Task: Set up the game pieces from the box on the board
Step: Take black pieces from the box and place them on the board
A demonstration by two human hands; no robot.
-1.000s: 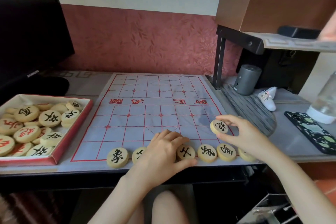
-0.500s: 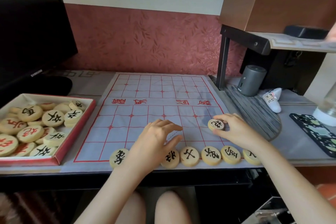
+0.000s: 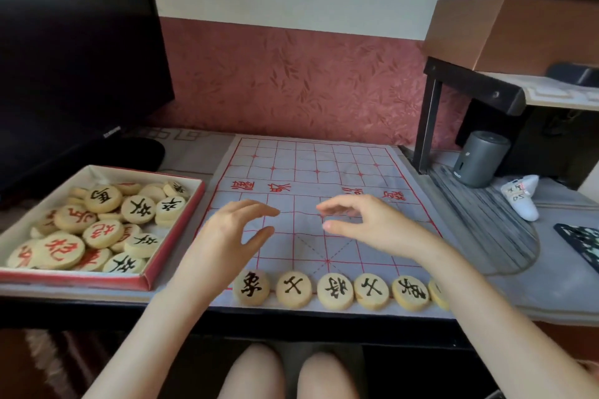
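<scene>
The cloth board with its red grid lies in the middle of the desk. A row of several round wooden pieces with black characters lines its near edge. The red-rimmed box at the left holds several more pieces in red and black. My left hand hovers over the board's near-left part, fingers relaxed, holding nothing. My right hand hovers over the near-right part, thumb and fingers apart, with nothing between them. My right forearm hides the right end of the row.
A dark monitor stands at the back left. To the right are a black shelf leg, a grey cylinder, a white object, a round grey mat and a patterned case. A cardboard box sits on the shelf.
My right hand has let go of the piece it held over the board's right side and moved left. My left hand has lifted off the front row and drifted left.
</scene>
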